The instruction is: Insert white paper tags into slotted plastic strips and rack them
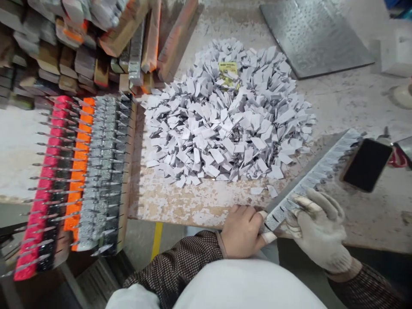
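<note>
White cloth [244,285] fills the bottom of the view, and brown checked sleeves [174,257] lead out from it to both hands. Both hands sit just in front of the pile of white paper tabs [225,124], closed around the near end of a long toothed strip [309,184] that slants up and away to the right of the pile. The bare left hand [241,231] curls around the strip's end, with white tape [268,237] apparently wrapping a finger, while the right hand [318,227], in a dirty white knit glove [322,240], grips it just beyond. Left of the pile stands a rack of bars [83,184] banded in red, orange and silver, bristling with thin metal spikes; more bars lie stacked [74,43] beyond it. Past the pile sits a perforated steel sheet [315,36], and a black phone [367,165] lies to its right, close to the strip's far end. The pile rests on a paint-flecked board [193,206]. The risks look sharp: the strip's teeth could nick the bare fingers if the grip slips, since only the right hand is gloved, and a swing of the strip could knock the phone or scatter loose tabs. Those spikes could also snag a sleeve reaching across the rack. A small yellow label [228,71] lies among the tabs, its print too small to read, and no brand shows anywhere.
</note>
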### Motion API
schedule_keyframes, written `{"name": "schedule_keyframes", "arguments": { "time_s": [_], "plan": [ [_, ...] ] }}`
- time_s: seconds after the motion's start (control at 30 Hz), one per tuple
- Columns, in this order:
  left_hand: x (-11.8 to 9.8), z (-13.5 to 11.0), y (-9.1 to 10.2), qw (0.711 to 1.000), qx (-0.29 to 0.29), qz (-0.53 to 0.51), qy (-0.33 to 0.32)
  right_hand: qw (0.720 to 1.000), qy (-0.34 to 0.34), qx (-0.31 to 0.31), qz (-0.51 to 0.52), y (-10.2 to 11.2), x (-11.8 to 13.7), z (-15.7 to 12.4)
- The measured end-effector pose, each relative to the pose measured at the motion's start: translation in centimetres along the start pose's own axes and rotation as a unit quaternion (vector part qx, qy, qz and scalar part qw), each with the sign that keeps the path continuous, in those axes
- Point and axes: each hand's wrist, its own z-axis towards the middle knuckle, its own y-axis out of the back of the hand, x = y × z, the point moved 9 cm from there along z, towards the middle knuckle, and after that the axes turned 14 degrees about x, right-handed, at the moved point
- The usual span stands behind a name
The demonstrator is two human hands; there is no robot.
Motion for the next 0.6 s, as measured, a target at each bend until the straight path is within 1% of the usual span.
{"name": "schedule_keyframes", "arguments": {
  "time_s": [0.17, 0.23, 0.33, 0.43, 0.6],
  "plan": [
    [0.2, -0.1, -0.5, 1.0, 0.0, -0.01, -0.01, 0.999, 0.027, -0.021, -0.009, 0.1, 0.6, 0.2],
    [0.2, -0.1, -0.7, 1.0, 0.002, -0.014, -0.015, 0.999, 0.025, -0.02, -0.006, 0.0, 0.5, 0.5],
    [0.2, -0.1, -0.7, 1.0, 0.013, -0.015, -0.015, 1.0, 0.001, 0.022, 0.009, -0.8, 0.0, 1.1],
    [0.1, 0.1, -0.5, 1.0, 0.023, -0.008, -0.009, 0.998, 0.005, 0.057, 0.028, -1.5, -0.1, 1.7],
    [-0.1, 0.3, 0.2, 1.0, 0.028, 0.007, 0.007, 1.0, 0.012, 0.025, 0.01, -1.6, 0.0, 1.6]
  ]
}}
